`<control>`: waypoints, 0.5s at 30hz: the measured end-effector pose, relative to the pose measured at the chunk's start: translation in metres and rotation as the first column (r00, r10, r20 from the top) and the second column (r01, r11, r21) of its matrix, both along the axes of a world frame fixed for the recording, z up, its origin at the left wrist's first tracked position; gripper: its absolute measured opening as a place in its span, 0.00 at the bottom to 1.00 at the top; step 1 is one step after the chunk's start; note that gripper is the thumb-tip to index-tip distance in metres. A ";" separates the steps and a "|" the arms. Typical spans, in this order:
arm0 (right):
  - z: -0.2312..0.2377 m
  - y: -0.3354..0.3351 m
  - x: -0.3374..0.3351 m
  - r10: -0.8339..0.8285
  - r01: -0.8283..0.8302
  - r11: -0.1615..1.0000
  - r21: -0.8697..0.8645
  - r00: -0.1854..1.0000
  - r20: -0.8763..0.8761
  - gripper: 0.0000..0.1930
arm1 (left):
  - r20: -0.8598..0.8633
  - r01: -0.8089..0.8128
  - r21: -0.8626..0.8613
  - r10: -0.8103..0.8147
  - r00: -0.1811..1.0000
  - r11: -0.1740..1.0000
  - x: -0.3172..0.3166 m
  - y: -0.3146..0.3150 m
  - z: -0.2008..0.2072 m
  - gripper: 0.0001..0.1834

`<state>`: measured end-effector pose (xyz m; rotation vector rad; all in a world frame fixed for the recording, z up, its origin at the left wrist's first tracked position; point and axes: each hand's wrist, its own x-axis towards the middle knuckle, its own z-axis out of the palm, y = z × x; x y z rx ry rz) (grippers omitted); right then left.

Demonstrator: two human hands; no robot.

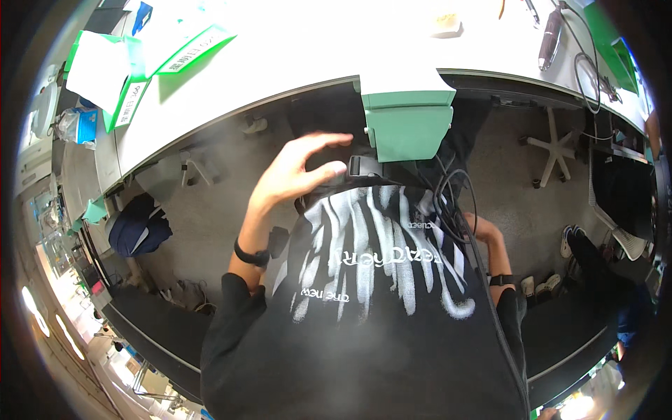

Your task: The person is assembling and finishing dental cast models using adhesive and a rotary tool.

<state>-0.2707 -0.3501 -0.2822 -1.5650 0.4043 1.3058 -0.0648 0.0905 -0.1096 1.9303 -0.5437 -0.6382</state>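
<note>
My left hand (297, 171) is raised in front of my waist. Its thumb and fingers are spread apart, with nothing between them. Just beyond the fingertips are a black strap buckle (365, 166) at my waist and a pale green box-shaped unit (409, 126) by the table's front edge. My right hand (481, 229) is low at my right side, next to a bundle of black cables (448, 199). Its fingers are mostly hidden, so whether it holds anything cannot be seen.
A white table (280, 77) spans the front. Green-edged holders (126, 101) lie at its left, and a dark corded handheld tool (551, 42) at its right. A wheeled chair base (551, 150) stands on the floor at right; a navy cloth item (140, 227) is at left.
</note>
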 end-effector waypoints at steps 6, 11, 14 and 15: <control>0.014 -0.002 0.031 -0.331 0.329 0.943 0.039 0.930 0.162 0.18 | 0.022 0.202 0.223 -0.213 0.977 0.954 0.023 0.020 0.064 0.19; 0.027 -0.014 0.059 -0.094 0.092 0.995 0.034 0.994 0.055 0.11 | 0.245 0.113 -0.004 -0.109 0.963 0.994 0.029 0.030 0.161 0.23; -0.025 -0.029 0.025 0.244 -0.330 0.932 0.152 0.879 0.409 0.13 | 0.404 -0.011 -0.351 0.162 0.900 0.936 0.029 0.042 0.190 0.26; -0.015 -0.008 0.025 0.270 -0.278 0.959 0.063 0.956 0.111 0.15 | 0.387 -0.114 -0.394 0.278 0.879 0.912 0.024 0.049 0.191 0.25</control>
